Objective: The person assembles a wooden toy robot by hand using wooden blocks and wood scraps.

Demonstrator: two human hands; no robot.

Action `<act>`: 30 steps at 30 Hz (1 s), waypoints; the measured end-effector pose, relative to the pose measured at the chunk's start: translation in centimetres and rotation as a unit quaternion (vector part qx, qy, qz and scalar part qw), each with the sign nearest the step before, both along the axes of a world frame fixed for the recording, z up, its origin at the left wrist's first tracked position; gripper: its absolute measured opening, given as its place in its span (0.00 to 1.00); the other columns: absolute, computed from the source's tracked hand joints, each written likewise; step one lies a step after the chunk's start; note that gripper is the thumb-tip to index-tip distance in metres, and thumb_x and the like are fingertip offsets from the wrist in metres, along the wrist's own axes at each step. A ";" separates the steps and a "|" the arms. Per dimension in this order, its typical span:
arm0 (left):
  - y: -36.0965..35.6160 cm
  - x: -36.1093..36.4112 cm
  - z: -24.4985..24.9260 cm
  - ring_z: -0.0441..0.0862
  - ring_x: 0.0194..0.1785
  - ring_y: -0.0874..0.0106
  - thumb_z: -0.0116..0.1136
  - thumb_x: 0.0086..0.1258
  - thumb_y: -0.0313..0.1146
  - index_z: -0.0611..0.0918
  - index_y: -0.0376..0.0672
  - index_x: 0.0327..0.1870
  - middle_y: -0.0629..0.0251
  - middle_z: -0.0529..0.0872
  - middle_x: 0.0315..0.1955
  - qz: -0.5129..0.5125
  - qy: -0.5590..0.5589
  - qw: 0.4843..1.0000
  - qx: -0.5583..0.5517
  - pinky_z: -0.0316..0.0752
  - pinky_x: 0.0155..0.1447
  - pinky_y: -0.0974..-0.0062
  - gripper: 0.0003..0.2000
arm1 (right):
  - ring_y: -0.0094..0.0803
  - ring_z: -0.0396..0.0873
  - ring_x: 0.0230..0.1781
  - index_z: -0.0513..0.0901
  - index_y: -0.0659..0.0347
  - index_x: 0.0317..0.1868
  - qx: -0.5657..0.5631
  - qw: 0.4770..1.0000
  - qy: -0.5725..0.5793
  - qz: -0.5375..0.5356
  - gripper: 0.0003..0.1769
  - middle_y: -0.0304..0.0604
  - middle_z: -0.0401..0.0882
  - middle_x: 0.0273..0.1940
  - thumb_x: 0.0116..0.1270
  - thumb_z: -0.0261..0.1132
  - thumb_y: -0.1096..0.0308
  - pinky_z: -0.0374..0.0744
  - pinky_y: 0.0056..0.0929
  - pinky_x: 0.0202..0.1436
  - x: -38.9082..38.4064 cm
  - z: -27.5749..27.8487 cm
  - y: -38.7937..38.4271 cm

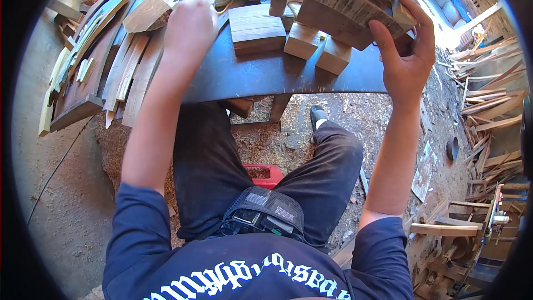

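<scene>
I sit at a dark bench top [261, 78] strewn with wooden blocks. My right hand [408, 50] grips the right end of a thick curved wooden block [344, 14], thumb on its near face and fingers over the far side. My left hand [191, 25] reaches forward over the bench's left part, its back towards me; the fingers are hidden, so what it touches does not show. A flat square block [256, 28] lies between the hands, with two small pale blocks [317, 47] under the curved piece.
Planks and curved offcuts [105, 55] pile up at the bench's left. Sawdust covers the ground. A red crate [266, 175] sits under my legs. Scrap timber and chair parts [488, 105] lie at the right.
</scene>
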State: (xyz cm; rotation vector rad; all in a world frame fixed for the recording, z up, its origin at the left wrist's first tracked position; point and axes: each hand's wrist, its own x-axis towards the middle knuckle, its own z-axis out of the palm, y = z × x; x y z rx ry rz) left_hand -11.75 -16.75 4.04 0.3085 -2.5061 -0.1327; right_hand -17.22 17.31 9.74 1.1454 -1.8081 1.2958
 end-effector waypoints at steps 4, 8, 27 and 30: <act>6.7 5.0 -0.4 0.88 0.48 0.55 0.65 0.72 0.33 0.89 0.43 0.46 0.59 0.91 0.40 -0.191 0.032 0.981 -0.004 0.82 0.57 0.58 0.07 | 0.35 0.78 0.70 0.78 0.64 0.72 0.003 1.000 0.027 -0.004 0.32 0.48 0.77 0.74 0.71 0.79 0.67 0.81 0.34 0.69 -0.3 -0.1 0.1; 7.8 5.2 -1.6 0.84 0.52 0.59 0.67 0.72 0.34 0.90 0.44 0.46 0.64 0.88 0.42 -0.181 0.050 0.982 -0.007 0.79 0.61 0.59 0.07 | 0.34 0.79 0.69 0.77 0.64 0.72 -0.025 0.998 -0.057 0.002 0.33 0.47 0.77 0.73 0.71 0.79 0.67 0.84 0.31 0.66 0.3 -0.2 0.0; 7.6 2.1 -3.7 0.89 0.46 0.52 0.69 0.70 0.27 0.90 0.40 0.52 0.53 0.92 0.39 -0.295 0.034 0.940 0.170 0.83 0.56 0.57 0.11 | 0.35 0.79 0.69 0.77 0.64 0.72 0.002 1.000 -0.019 -0.014 0.33 0.48 0.78 0.73 0.72 0.79 0.64 0.83 0.32 0.66 -0.3 0.2 0.2; 8.0 2.0 -3.5 0.90 0.46 0.52 0.69 0.70 0.27 0.90 0.40 0.53 0.52 0.92 0.39 -0.288 0.025 0.941 0.174 0.83 0.55 0.58 0.11 | 0.36 0.79 0.69 0.78 0.64 0.71 -0.001 1.000 -0.028 -0.009 0.33 0.49 0.78 0.72 0.70 0.80 0.65 0.81 0.34 0.68 -0.3 0.2 0.4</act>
